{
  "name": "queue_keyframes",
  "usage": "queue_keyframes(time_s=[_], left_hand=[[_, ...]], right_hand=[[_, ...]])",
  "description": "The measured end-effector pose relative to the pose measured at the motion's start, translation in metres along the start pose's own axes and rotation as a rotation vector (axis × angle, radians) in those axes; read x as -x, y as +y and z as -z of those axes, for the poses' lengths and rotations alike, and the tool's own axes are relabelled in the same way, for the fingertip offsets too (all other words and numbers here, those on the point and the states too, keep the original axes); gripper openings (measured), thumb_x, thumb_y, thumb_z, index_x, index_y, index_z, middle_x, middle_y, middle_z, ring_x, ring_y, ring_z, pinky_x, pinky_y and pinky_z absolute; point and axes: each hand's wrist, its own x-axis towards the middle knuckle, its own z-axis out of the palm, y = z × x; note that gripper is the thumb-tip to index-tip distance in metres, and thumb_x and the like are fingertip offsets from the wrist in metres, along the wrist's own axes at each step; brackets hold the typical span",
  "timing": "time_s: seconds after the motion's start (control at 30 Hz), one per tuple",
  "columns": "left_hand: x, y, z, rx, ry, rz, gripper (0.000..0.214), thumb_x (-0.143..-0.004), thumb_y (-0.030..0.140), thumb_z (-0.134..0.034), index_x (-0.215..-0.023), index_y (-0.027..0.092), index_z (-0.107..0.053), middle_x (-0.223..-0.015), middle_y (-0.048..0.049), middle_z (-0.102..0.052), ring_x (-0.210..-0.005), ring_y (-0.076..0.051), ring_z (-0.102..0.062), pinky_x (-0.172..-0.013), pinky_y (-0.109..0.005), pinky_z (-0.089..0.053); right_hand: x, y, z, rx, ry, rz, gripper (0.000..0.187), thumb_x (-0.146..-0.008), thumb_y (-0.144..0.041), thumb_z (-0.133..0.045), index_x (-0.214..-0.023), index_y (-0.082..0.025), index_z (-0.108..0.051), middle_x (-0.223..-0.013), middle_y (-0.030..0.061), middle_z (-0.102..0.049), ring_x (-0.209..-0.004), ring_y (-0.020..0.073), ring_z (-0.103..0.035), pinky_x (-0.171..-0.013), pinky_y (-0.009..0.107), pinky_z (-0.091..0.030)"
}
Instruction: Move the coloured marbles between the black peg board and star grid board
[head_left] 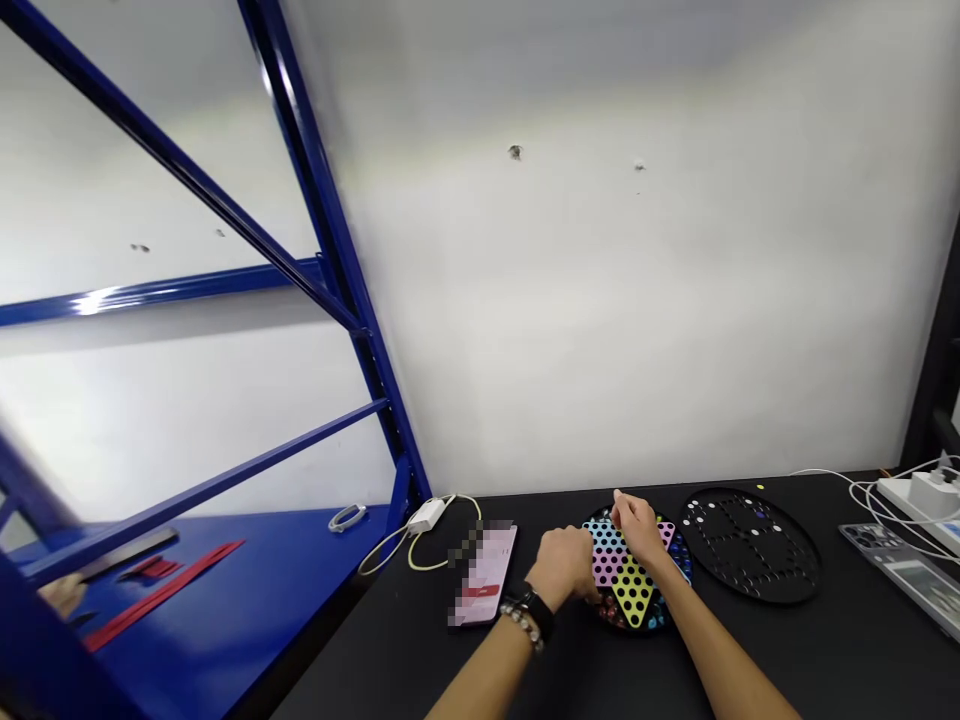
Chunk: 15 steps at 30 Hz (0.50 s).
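A round Chinese-checkers board [628, 585] with pink, yellow and blue triangles lies on the black table. My left hand [568, 566] rests at its left edge, fingers curled against the rim. My right hand [640, 527] lies over the board's far part with the fingers pinched together; what they hold is too small to make out. A dark watch and a bead bracelet sit on my left wrist.
A second, black round board [750, 545] lies to the right. A phone [484, 573] lies to the left, with a white charger [426, 516] and cable behind it. A power strip [921, 492] and a flat device [904, 572] sit far right. Blue metal shelving [330, 260] stands left.
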Motion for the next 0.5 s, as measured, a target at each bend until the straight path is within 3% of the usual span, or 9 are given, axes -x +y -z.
queue_keyframes(time_s=[0.1, 0.17, 0.27, 0.5], left_hand=[[-0.006, -0.02, 0.016, 0.0, 0.047, 0.026, 0.016, -0.059, 0.024, -0.075, -0.076, 0.022, -0.076, -0.089, -0.0095, -0.076, -0.09, -0.029, -0.071, -0.081, -0.034, -0.052], [-0.011, -0.031, 0.019, 0.02, 0.082, 0.042, 0.013, -0.069, 0.029, -0.069, -0.078, 0.024, -0.077, -0.088, -0.0064, -0.076, -0.088, -0.025, -0.071, -0.079, -0.03, -0.051], [-0.016, -0.04, 0.01, 0.042, 0.108, 0.045, 0.012, -0.074, 0.031, -0.068, -0.079, 0.026, -0.077, -0.088, -0.0042, -0.076, -0.086, -0.022, -0.071, -0.076, -0.027, -0.051], [-0.027, -0.04, -0.019, 0.046, 0.221, 0.032, 0.015, -0.078, 0.021, -0.064, -0.087, 0.025, -0.076, -0.097, -0.0054, -0.074, -0.097, -0.024, -0.067, -0.084, -0.03, -0.047]], right_hand=[[0.0, 0.0, 0.0, -0.009, -0.013, -0.004, 0.054, -0.087, -0.061, -0.042, -0.05, -0.022, -0.044, -0.049, -0.0027, -0.044, -0.049, 0.0132, -0.039, -0.054, 0.026, -0.031], [0.0, 0.0, 0.0, -0.014, -0.02, -0.006, 0.054, -0.088, -0.061, -0.041, -0.05, -0.022, -0.044, -0.049, -0.0028, -0.044, -0.048, 0.0132, -0.039, -0.053, 0.026, -0.031], [0.0, 0.0, 0.0, -0.013, -0.019, -0.002, 0.054, -0.087, -0.061, -0.042, -0.05, -0.022, -0.044, -0.049, -0.0025, -0.044, -0.048, 0.0132, -0.039, -0.053, 0.027, -0.031], [0.0, 0.002, -0.002, 0.002, -0.015, 0.012, 0.054, -0.088, -0.062, -0.04, -0.051, -0.022, -0.043, -0.048, -0.0036, -0.04, -0.047, 0.0126, -0.037, -0.051, 0.026, -0.03]])
